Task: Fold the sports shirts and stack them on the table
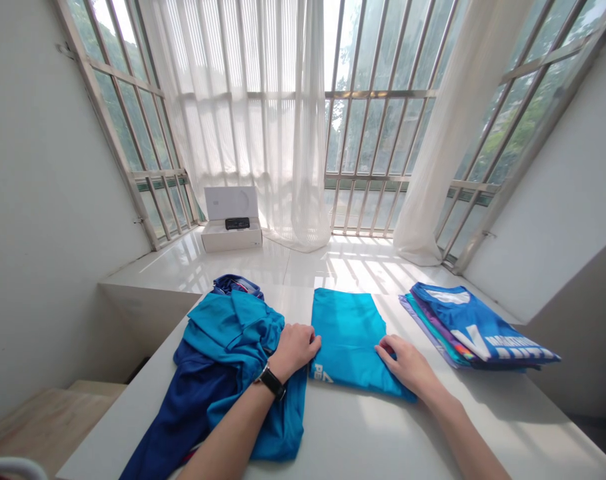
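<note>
A turquoise T-shirt (350, 337) lies folded into a rough rectangle on the white table, with part of a white print at its lower left corner. My left hand (295, 350), wearing a black watch on the wrist, has its fingers closed at the shirt's left edge. At the opposite edge, my right hand (403, 363) pinches the cloth between thumb and fingers. Under my left forearm is a loose heap of clothes, with a teal garment (235, 327) over a dark blue one (197, 383). The fingertips of both hands are partly hidden.
On the right is a stack of folded shirts (475, 327), a blue one with white lettering on top. A white box (231, 237) with a raised lid and a black object (237, 223) stands on the windowsill (177, 265). White curtains (297, 133) hang before barred windows.
</note>
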{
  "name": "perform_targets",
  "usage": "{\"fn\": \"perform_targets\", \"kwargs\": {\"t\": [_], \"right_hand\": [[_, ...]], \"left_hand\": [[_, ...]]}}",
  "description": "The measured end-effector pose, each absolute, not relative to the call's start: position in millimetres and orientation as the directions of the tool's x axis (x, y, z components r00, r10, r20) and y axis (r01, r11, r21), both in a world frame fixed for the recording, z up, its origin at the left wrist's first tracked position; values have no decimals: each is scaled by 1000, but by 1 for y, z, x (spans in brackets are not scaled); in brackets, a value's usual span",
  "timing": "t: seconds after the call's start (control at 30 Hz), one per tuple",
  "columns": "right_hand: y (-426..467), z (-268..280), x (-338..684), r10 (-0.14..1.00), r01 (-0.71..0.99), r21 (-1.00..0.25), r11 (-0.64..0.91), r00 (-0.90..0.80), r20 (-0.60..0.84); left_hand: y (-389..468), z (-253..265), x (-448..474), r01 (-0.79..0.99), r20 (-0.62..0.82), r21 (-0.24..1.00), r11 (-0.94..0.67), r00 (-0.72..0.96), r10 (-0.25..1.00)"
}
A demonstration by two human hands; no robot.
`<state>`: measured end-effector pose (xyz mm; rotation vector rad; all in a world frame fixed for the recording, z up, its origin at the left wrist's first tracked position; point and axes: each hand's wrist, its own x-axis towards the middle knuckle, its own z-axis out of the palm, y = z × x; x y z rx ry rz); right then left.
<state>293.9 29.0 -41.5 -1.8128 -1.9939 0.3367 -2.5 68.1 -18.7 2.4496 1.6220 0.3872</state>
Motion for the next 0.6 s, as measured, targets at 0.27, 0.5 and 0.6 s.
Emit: {"fn": "perform_targets", "kwargs": {"t": [0.27, 0.5, 0.6], "right_hand": [[30, -42, 295, 990, 880, -461, 114, -61, 128], [30, -41, 295, 989, 873, -472, 119, -60, 139], [30, -42, 295, 989, 871, -478, 115, -58, 133]], "left_hand": [[70, -24, -4, 875, 135, 277, -396, 373, 918], [69, -21, -6, 883, 104, 264, -388, 374, 922], [66, -17, -4, 887, 142, 221, -406, 383, 913]]}}
